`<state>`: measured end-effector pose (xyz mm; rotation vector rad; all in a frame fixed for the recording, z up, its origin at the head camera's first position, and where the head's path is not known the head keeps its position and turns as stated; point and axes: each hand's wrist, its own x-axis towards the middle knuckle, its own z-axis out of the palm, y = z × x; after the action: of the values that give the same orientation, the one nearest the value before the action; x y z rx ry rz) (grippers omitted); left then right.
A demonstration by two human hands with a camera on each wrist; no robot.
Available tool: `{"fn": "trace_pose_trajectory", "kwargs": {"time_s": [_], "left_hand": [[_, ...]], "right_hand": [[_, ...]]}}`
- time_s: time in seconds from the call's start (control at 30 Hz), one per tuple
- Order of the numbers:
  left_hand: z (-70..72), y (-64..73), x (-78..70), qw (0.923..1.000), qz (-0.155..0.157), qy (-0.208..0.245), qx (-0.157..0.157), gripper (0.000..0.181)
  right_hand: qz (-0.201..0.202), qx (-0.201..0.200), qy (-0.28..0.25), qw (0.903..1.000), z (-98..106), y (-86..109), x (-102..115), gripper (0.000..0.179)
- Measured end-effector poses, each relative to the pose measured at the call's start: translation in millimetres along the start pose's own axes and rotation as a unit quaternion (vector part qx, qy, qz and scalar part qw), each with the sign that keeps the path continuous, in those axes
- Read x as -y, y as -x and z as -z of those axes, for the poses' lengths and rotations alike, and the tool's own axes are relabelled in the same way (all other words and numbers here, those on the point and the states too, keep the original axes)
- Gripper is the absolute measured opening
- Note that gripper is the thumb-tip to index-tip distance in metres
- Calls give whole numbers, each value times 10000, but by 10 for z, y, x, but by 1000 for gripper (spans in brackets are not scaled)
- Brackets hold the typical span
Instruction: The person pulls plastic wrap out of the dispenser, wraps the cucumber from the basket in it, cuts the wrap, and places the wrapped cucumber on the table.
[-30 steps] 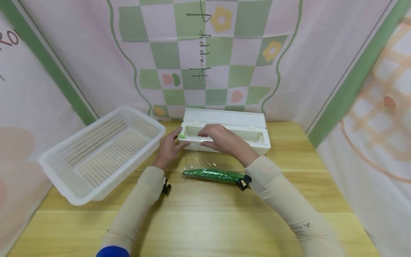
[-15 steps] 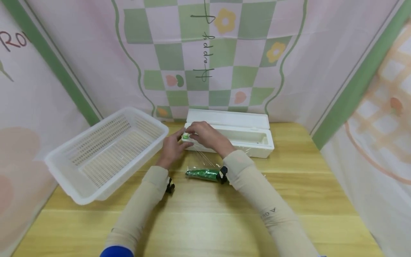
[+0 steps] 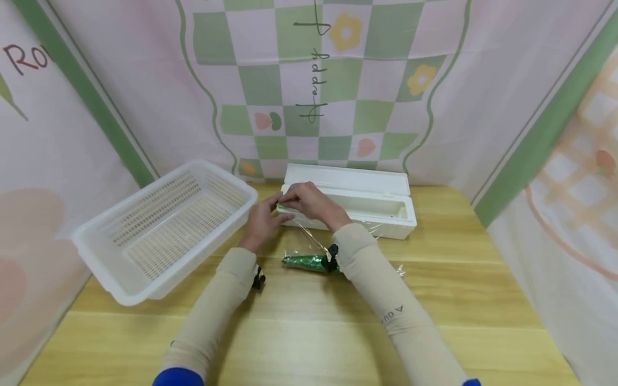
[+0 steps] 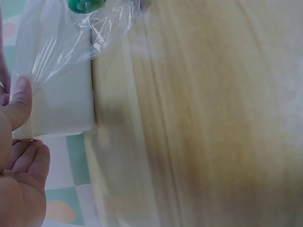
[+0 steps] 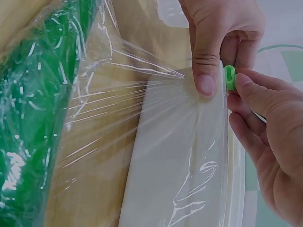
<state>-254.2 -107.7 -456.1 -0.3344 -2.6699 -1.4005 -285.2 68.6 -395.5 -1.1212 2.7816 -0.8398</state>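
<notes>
A white cling film dispenser box (image 3: 398, 229) stands at the back of the table with its lid up. My left hand (image 3: 260, 222) grips its left end, the thumb pressing the film to the front wall. My right hand (image 3: 311, 203) pinches a small green slider cutter (image 5: 230, 78) between thumb and fingers, at the box's front edge beside the left hand. Clear cling film (image 5: 102, 104) stretches in creases from under the left thumb down to a cucumber (image 3: 304, 261). The cucumber lies wrapped in film in front of the box, partly hidden by the right wrist.
A white slotted plastic basket (image 3: 181, 233) stands on the left of the wooden table (image 3: 289, 332). Behind the box hangs a checked fabric backdrop (image 3: 338, 118). Black wrist cameras (image 3: 331, 258) sit low beside the film.
My right hand has moved left along the box from its middle to the green slider and now pinches it. My left hand keeps its hold on the box's left end.
</notes>
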Motion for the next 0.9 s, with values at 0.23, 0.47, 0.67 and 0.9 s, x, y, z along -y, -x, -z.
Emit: {"fn": "trace_pose_trajectory", "kwargs": {"time_s": [0.23,0.47,0.67,0.9], "left_hand": [[8,2,-29,9999,66,-103,12,78],[21,-7,-27,9995,-9,-317,88,78],[27,-20,-8,9990,-96,-427,84,78],[22,-28,-9,9985,-86,-513,176,78]], "right_hand": [[282,61,99,9995,-6,-24,-29,19],[366,95,287,9989,24,-12,-44,18],[251,163,348,9989,53,9,-68,18],[130,239,497,9984,67,46,-93,20]]}}
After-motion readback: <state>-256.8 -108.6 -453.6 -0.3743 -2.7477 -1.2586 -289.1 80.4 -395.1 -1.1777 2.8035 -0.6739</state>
